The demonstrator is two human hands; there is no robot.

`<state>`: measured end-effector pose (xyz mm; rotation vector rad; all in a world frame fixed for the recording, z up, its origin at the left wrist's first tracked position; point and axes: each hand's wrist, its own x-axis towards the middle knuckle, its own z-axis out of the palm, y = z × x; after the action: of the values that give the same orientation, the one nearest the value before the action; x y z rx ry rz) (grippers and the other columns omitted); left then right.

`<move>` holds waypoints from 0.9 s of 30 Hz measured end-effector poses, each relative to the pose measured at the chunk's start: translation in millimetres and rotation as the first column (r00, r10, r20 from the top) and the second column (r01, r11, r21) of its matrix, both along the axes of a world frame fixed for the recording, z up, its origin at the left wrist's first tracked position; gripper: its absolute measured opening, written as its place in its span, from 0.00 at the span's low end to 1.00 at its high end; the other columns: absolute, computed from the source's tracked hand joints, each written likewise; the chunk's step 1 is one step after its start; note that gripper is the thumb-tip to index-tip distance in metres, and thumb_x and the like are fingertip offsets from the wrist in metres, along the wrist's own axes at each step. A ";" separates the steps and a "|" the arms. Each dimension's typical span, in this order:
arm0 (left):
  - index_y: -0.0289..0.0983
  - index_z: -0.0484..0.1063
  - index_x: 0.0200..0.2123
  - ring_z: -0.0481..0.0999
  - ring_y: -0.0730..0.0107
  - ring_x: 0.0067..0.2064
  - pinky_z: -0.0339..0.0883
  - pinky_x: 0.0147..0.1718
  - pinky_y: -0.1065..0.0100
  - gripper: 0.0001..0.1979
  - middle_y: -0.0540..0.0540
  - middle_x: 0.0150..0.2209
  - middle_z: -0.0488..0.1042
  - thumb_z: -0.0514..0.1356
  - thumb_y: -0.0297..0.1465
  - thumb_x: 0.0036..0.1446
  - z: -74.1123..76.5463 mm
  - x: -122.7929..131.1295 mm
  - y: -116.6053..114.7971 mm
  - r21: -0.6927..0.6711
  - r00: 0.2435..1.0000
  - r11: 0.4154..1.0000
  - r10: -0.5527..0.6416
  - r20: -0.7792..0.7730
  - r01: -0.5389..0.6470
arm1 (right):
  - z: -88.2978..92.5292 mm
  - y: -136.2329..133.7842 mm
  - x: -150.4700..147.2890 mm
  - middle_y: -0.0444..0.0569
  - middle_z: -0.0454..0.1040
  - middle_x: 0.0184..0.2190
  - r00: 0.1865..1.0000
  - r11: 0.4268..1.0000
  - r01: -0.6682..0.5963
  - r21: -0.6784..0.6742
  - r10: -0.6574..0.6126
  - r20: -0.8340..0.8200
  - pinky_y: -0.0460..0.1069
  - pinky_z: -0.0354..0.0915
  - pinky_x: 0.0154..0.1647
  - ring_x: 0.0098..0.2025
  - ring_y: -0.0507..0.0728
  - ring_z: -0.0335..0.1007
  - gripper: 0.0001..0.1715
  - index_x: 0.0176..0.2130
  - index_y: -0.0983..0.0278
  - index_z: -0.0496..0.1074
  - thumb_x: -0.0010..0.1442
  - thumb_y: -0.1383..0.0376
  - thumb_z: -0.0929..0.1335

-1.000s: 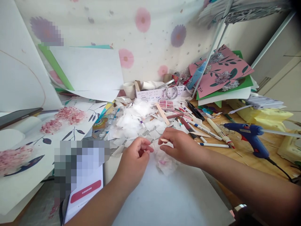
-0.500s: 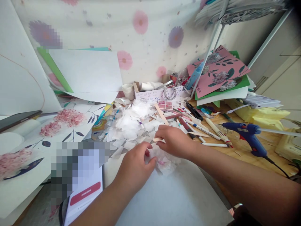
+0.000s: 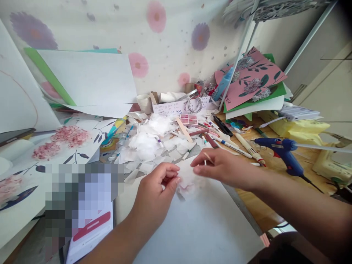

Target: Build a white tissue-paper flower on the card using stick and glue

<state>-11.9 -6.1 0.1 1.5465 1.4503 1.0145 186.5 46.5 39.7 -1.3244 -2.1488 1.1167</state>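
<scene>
My right hand (image 3: 217,167) holds a thin wooden stick (image 3: 208,157) between its curled fingers, above the right part of a white sheet (image 3: 192,223). My left hand (image 3: 159,187) is at the sheet's left side, its fingers curled and the thumb tip close to the index finger. Whatever is in that pinch is too small to make out. Just right of the left thumb, a crumpled white tissue-paper blossom (image 3: 188,186) with a faint pink centre rests on the sheet. The left fingertips are at its edge.
Loose white tissue pieces (image 3: 145,141) pile up behind the hands. A pink palette (image 3: 189,120), markers (image 3: 233,146) and a flat wooden stick (image 3: 184,130) lie beyond. A blue glue gun (image 3: 286,148) stands right; a phone (image 3: 90,227) lies left, near flower-decorated paper (image 3: 90,146).
My right hand has moved right, away from the blossom, with the stick now pointing upward in its fingers. My left fingers have drawn closer together. The view has shifted slightly.
</scene>
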 end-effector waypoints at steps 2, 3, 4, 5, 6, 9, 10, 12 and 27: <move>0.41 0.68 0.39 0.73 0.69 0.36 0.66 0.35 0.68 0.08 0.50 0.34 0.73 0.56 0.33 0.55 -1.4 2.3 2.0 0.004 1.000 1.000 -0.009 0.000 0.009 | -5.7 -5.5 -14.1 0.42 0.67 0.24 0.999 0.999 0.026 -0.039 -0.024 0.031 0.45 0.55 0.24 0.26 0.50 0.61 0.11 0.28 0.65 0.70 0.50 0.59 0.69; 0.41 0.67 0.40 0.73 0.68 0.37 0.66 0.35 0.68 0.08 0.50 0.35 0.73 0.56 0.33 0.55 -1.9 3.1 3.0 -0.002 1.000 1.000 -0.015 -0.010 0.015 | -8.4 -6.1 -19.7 0.41 0.64 0.21 0.998 0.998 0.045 -0.042 -0.043 0.050 0.44 0.53 0.22 0.24 0.49 0.58 0.09 0.24 0.65 0.68 0.49 0.61 0.69; 0.41 0.67 0.41 0.73 0.68 0.37 0.66 0.35 0.68 0.09 0.50 0.36 0.73 0.56 0.33 0.55 -2.2 3.6 3.9 -0.014 0.999 1.000 -0.024 -0.029 0.024 | -10.7 -5.6 -23.6 0.40 0.62 0.19 0.996 0.997 0.066 -0.037 -0.064 0.065 0.44 0.51 0.21 0.22 0.49 0.56 0.09 0.22 0.65 0.65 0.48 0.64 0.68; 0.42 0.66 0.42 0.73 0.68 0.37 0.66 0.35 0.67 0.09 0.50 0.36 0.74 0.55 0.32 0.56 -2.3 4.0 4.3 -0.028 0.998 0.999 -0.037 -0.059 0.036 | -12.6 -4.2 -25.6 0.39 0.61 0.18 0.993 0.996 0.089 -0.026 -0.087 0.079 0.44 0.49 0.20 0.21 0.48 0.54 0.10 0.20 0.64 0.63 0.47 0.65 0.68; 0.42 0.65 0.43 0.73 0.68 0.36 0.66 0.34 0.67 0.10 0.50 0.37 0.74 0.54 0.32 0.56 -2.2 4.2 4.3 -0.041 0.994 0.998 -0.054 -0.098 0.050 | -13.9 -2.4 -25.6 0.39 0.60 0.17 0.990 0.994 0.112 -0.014 -0.110 0.088 0.44 0.49 0.20 0.21 0.48 0.53 0.10 0.19 0.64 0.62 0.47 0.66 0.67; 0.44 0.65 0.44 0.73 0.69 0.35 0.64 0.34 0.67 0.10 0.51 0.40 0.74 0.52 0.30 0.58 -1.2 4.1 1.8 -0.049 0.965 0.993 -0.119 -0.233 0.110 | -14.9 3.7 -17.2 0.39 0.59 0.17 0.984 0.985 0.165 -0.039 -0.162 0.070 0.45 0.49 0.20 0.20 0.48 0.52 0.10 0.20 0.64 0.62 0.49 0.65 0.66; 0.44 0.65 0.44 0.72 0.69 0.35 0.64 0.35 0.66 0.11 0.52 0.41 0.74 0.51 0.29 0.58 -1.0 3.9 0.6 -0.044 0.953 0.990 -0.141 -0.267 0.134 | -14.6 5.4 -13.3 0.39 0.59 0.17 0.983 0.983 0.177 -0.056 -0.175 0.047 0.45 0.49 0.20 0.20 0.48 0.52 0.10 0.21 0.64 0.63 0.49 0.64 0.66; 0.45 0.65 0.44 0.72 0.70 0.36 0.64 0.37 0.66 0.12 0.52 0.41 0.74 0.51 0.28 0.58 -0.6 3.4 -1.7 -0.034 0.933 0.982 -0.186 -0.307 0.185 | -13.6 7.3 -6.2 0.39 0.58 0.18 0.981 0.976 0.194 -0.095 -0.196 -0.005 0.44 0.48 0.19 0.20 0.48 0.51 0.10 0.22 0.64 0.64 0.50 0.62 0.66; 0.44 0.68 0.34 0.69 0.71 0.35 0.63 0.34 0.67 0.12 0.54 0.33 0.70 0.49 0.23 0.54 1.6 -0.5 -5.6 -0.039 0.878 0.965 -0.253 -0.406 0.260 | -16.3 -2.3 -17.5 0.39 0.52 0.15 0.933 1.000 -0.029 0.009 0.024 0.359 0.45 0.42 0.19 0.21 0.48 0.48 0.17 0.16 0.65 0.55 0.46 0.62 0.67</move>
<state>-12.4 -11.7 1.7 1.9888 1.4538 0.5653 169.0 44.2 23.5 -1.6007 -2.4288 0.9223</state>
